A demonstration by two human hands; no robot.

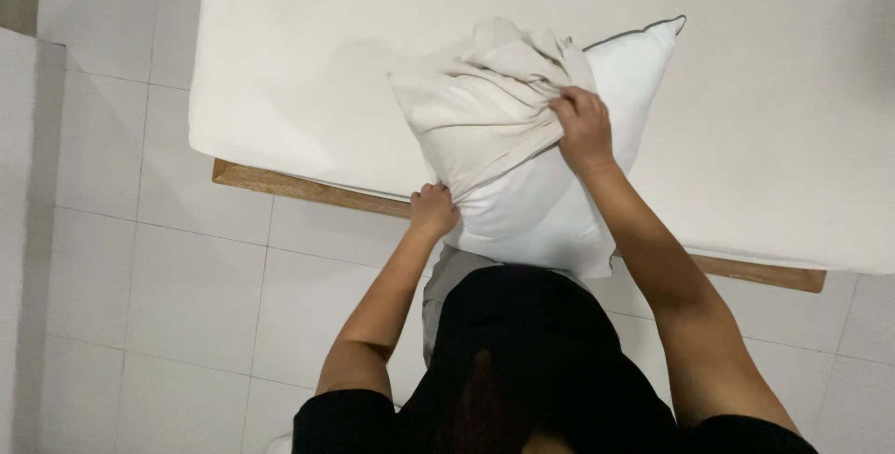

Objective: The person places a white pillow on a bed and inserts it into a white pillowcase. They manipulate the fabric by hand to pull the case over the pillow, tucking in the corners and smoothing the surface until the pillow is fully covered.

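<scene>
White bed [764,118]; both hands gripping pillowcase [475,109] edges.

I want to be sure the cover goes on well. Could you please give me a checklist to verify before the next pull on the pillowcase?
1. Left hand grips the lower edge of the beige pillowcase: ok.
2. Right hand grips the bunched opening on the other side: ok.
3. Cover pulled over the whole white pillow: not ok, the lower half and the upper right corner are bare.
4. Cover lies smooth: not ok, it is wrinkled and bunched at the top.
5. Pillow rests on the mattress: not ok, its lower end hangs past the wooden bed edge.
6. Far corners seated inside the cover: cannot tell.
</scene>
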